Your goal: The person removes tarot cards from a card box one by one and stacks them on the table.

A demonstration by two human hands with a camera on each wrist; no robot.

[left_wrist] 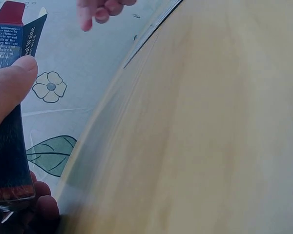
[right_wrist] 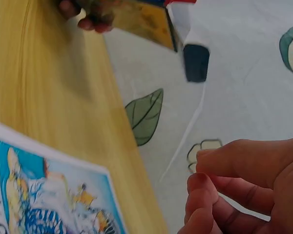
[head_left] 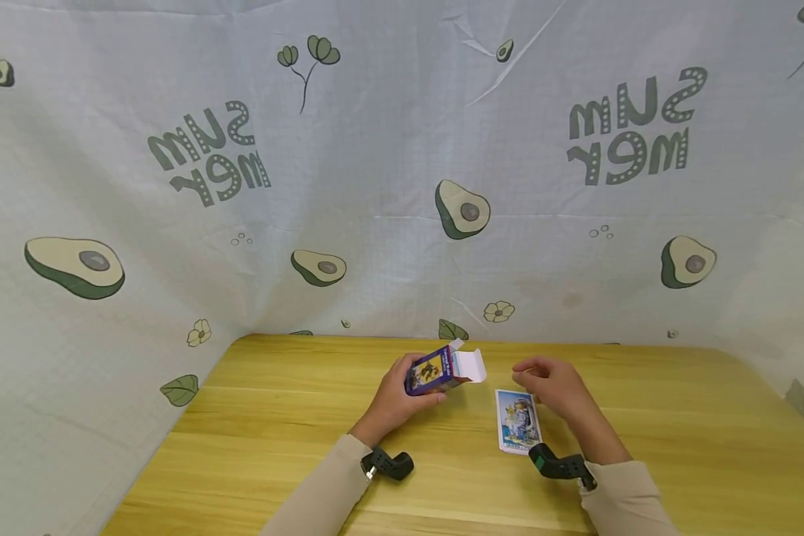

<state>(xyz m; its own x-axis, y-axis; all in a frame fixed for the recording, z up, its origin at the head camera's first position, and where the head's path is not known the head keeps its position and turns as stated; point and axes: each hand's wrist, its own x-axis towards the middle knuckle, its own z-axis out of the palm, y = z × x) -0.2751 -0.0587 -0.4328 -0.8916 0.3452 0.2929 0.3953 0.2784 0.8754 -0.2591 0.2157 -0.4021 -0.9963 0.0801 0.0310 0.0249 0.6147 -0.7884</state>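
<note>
A purple tarot card box [head_left: 430, 374] is in my left hand [head_left: 395, 394], which grips it by its sides above the table, with the thumb along one face. Its white end flap [head_left: 470, 365] stands open toward the right. In the left wrist view, small print shows on the box [left_wrist: 6, 46]. A stack of tarot cards [head_left: 517, 421] lies on the table to the right, an illustrated card face up on top. My right hand [head_left: 557, 385] hovers beside the stack's far right edge. Its fingers are loosely bent, with nothing between them in the right wrist view.
The light wooden table [head_left: 261, 447] ends at a white cloth [head_left: 375, 149] printed with avocados, leaves and lettering, hanging behind and at the sides. Each wrist wears a black camera strap, the right one's camera [head_left: 554, 463] overlapping the near end of the card stack in the head view.
</note>
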